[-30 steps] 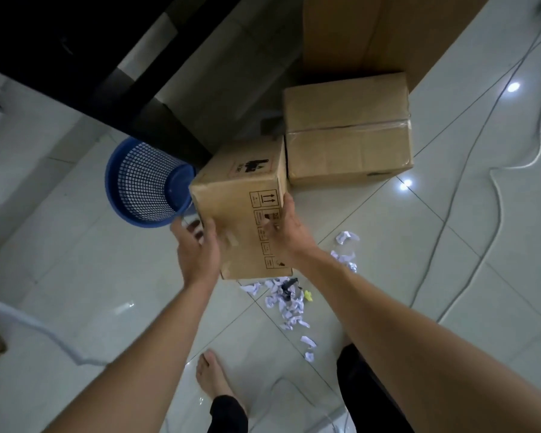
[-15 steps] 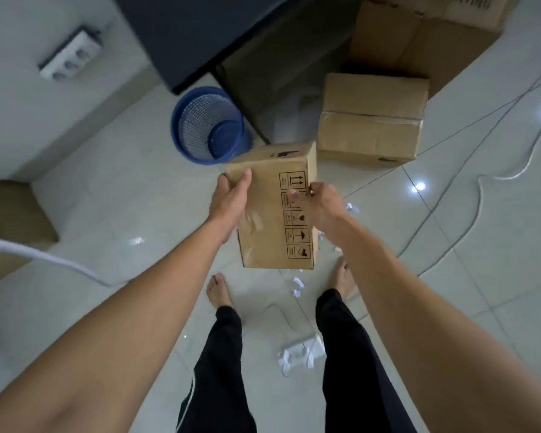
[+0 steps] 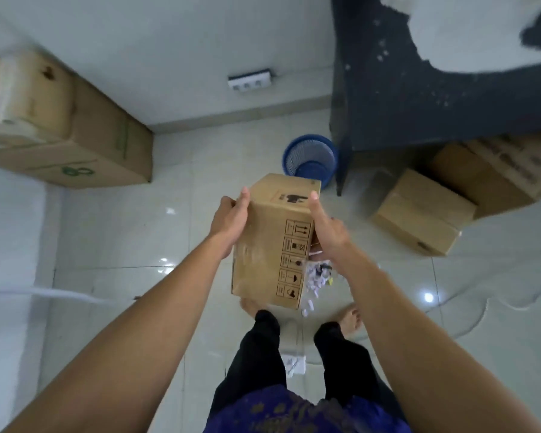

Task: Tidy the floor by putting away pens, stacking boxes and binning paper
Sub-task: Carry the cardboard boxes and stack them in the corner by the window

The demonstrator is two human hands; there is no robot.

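Observation:
I hold a small cardboard box (image 3: 270,245) with printed handling symbols in the air in front of me. My left hand (image 3: 228,220) grips its left side and my right hand (image 3: 327,232) grips its right side. Beneath the box, a heap of torn white paper scraps (image 3: 317,278) lies on the tiled floor by my bare feet. A blue mesh wastebasket (image 3: 310,159) stands on the floor just beyond the box. Another closed cardboard box (image 3: 419,214) sits on the floor to the right. No pens can be made out.
A large cardboard box (image 3: 60,132) stands against the wall at the left. A dark desk (image 3: 403,89) is at the upper right, with a bigger box (image 3: 494,170) under it. A white power strip (image 3: 249,82) is on the wall. Cables (image 3: 481,304) trail over the floor at right.
I have stood up and lifted the small box higher off the floor. The view has swung so the wall and the large left box are now in sight.

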